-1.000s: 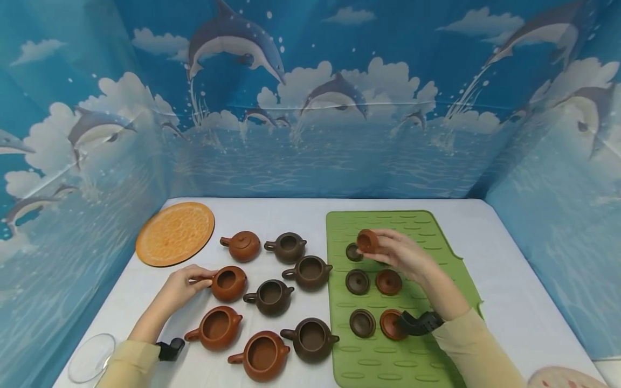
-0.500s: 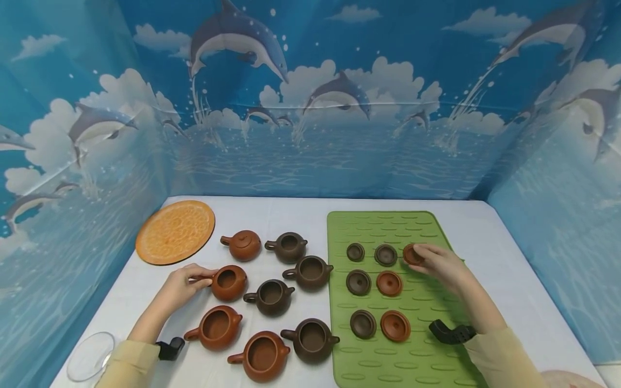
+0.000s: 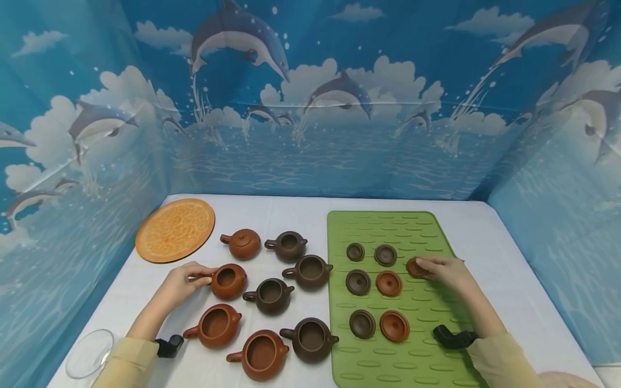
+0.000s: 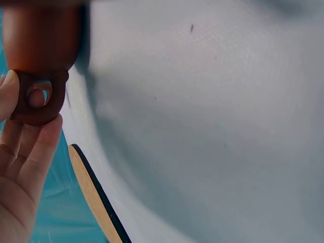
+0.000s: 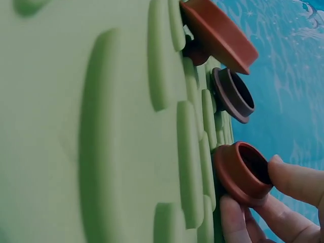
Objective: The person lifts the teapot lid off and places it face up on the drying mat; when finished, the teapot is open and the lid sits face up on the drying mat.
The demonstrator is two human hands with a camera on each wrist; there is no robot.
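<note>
My left hand (image 3: 178, 285) pinches the handle (image 4: 43, 104) of a small reddish-brown teapot (image 3: 229, 281), which has no lid and stands on the white table. On the green mat, my right hand (image 3: 448, 272) pinches the rim of a reddish-brown teapot lid (image 5: 243, 172) that lies upside down, hollow side up. Beside it on the mat are other upturned lids, among them a dark brown lid (image 3: 385, 255) and a reddish lid (image 3: 389, 283). Several open teapots, such as a dark teapot (image 3: 273, 297) and a reddish teapot (image 3: 262, 355), stand between my hands.
One reddish teapot (image 3: 244, 244) at the back wears its lid. An orange round mat (image 3: 176, 230) lies at the back left, and a clear round dish (image 3: 90, 353) at the front left. The green mat (image 3: 388, 364) covers the right part of the table.
My right hand has carried the reddish lid rightward from above the dark lids and lowered it onto the mat beside them. My left hand keeps its grip on the teapot handle.
</note>
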